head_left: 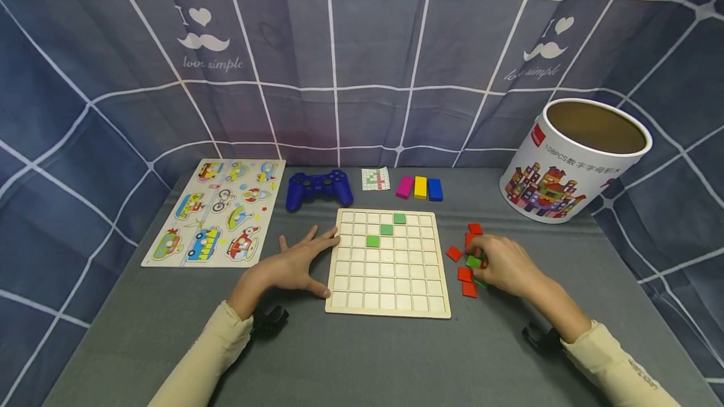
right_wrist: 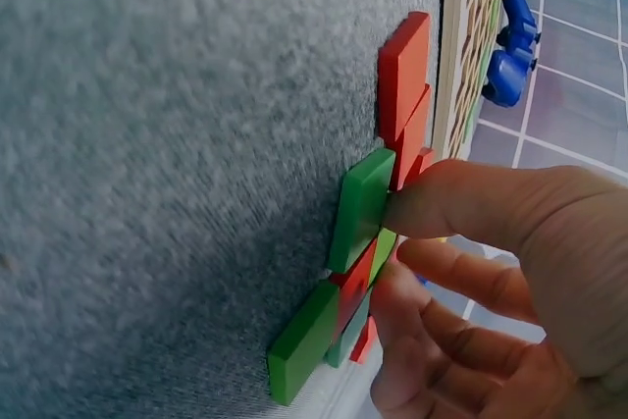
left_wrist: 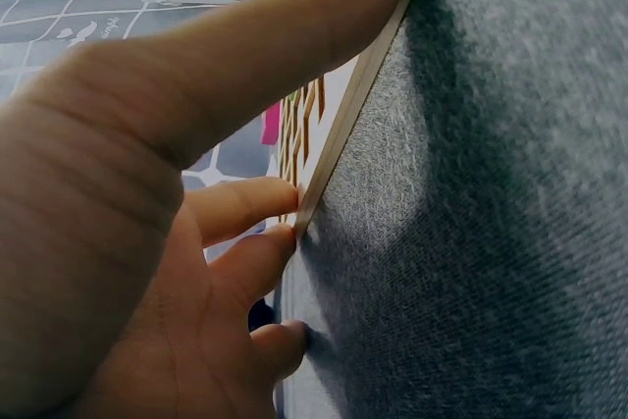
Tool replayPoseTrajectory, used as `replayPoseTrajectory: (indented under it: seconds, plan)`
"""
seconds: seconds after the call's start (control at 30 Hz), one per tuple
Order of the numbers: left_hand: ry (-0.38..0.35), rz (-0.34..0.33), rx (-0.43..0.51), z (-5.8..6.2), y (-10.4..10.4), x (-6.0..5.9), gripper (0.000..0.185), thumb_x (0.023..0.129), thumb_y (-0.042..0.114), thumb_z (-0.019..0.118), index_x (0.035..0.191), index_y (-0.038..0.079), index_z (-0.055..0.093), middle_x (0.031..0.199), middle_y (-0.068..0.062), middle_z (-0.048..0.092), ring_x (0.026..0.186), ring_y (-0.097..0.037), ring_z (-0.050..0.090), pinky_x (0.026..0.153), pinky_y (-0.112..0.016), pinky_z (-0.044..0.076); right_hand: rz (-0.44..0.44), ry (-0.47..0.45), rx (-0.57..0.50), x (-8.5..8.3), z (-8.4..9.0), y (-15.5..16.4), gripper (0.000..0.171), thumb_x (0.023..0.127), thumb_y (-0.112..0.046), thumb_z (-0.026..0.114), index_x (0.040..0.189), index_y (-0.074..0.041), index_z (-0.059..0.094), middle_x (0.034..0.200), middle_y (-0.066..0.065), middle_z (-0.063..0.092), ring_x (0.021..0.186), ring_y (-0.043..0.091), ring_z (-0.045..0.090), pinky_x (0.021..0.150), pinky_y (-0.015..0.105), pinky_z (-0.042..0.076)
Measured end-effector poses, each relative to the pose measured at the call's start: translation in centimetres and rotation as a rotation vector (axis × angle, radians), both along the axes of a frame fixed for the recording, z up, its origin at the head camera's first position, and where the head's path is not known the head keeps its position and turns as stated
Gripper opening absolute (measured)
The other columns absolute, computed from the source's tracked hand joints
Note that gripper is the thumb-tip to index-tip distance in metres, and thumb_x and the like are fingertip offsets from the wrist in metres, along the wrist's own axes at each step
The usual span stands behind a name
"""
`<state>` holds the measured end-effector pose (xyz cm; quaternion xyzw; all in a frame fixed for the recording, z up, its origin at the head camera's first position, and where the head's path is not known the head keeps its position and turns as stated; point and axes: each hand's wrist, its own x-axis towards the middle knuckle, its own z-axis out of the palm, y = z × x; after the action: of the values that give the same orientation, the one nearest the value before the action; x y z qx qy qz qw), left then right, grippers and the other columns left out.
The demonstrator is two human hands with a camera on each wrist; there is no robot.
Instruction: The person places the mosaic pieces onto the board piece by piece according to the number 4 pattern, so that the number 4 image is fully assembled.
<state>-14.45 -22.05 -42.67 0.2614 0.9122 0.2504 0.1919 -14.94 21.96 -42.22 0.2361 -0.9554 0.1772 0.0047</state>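
Note:
A wooden grid board (head_left: 388,284) lies flat on the grey cloth, with green tiles (head_left: 372,241) in a diagonal row of its upper squares. My left hand (head_left: 296,264) is spread beside it, thumb and fingertips touching its left edge. To the board's right, my right hand (head_left: 505,264) reaches down into a loose group of red tiles (head_left: 469,289) and green ones. Thumb and forefinger pinch a light green tile (right_wrist: 384,252) there. A darker green tile (right_wrist: 361,209) lies right beside the thumb in the right wrist view. The right hand hides part of the group in the head view.
Behind the board are a blue game controller (head_left: 319,189), a small pattern card (head_left: 376,179) and magenta, yellow and blue blocks (head_left: 420,188). A picture puzzle board (head_left: 215,212) lies at left. A large white tub (head_left: 565,165) stands at the back right.

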Motion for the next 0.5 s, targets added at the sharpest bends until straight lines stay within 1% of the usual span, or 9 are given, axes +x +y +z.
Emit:
replayPoseTrajectory:
  seconds: [0.1,0.2,0.33,0.5]
  plan:
    - [-0.002,0.0,0.002,-0.02,-0.01,-0.01,0.11,0.071,0.045,0.09,0.159,0.017,0.03,0.168,-0.001,0.01,0.15,-0.04,-0.004,0.09,-0.085,-0.015,-0.024,0.014,0.006,0.27,-0.12,0.05,0.027,0.069,-0.008,0.085,0.092,-0.009,0.07,0.08,-0.002,0.061,0.064,0.01,0.05,0.053,0.03,0.041]
    - [0.003,0.005,-0.001,0.01,-0.09,0.03,0.11,0.071,0.044,0.09,0.159,0.018,0.03,0.168,-0.001,0.01,0.15,-0.04,-0.004,0.091,-0.085,-0.015,-0.03,0.025,0.002,0.32,-0.18,0.02,0.026,0.068,-0.008,0.084,0.09,-0.009,0.069,0.079,-0.002,0.06,0.063,0.011,0.049,0.051,0.031,0.04]
    - [0.007,0.003,-0.001,-0.13,-0.07,-0.06,0.11,0.071,0.045,0.09,0.159,0.018,0.03,0.168,-0.001,0.011,0.15,-0.04,-0.003,0.09,-0.086,-0.014,-0.024,0.035,0.002,0.22,-0.28,0.01,0.028,0.068,-0.009,0.084,0.091,-0.009,0.068,0.081,-0.001,0.059,0.063,0.012,0.049,0.052,0.031,0.04]
    - [-0.007,0.008,-0.002,-0.02,0.06,-0.02,0.11,0.071,0.044,0.09,0.159,0.018,0.03,0.168,-0.001,0.011,0.151,-0.039,-0.004,0.091,-0.085,-0.014,-0.016,0.065,-0.009,0.03,-0.16,-0.32,0.029,0.067,-0.009,0.081,0.093,-0.009,0.069,0.084,0.0,0.059,0.064,0.011,0.049,0.053,0.03,0.041]
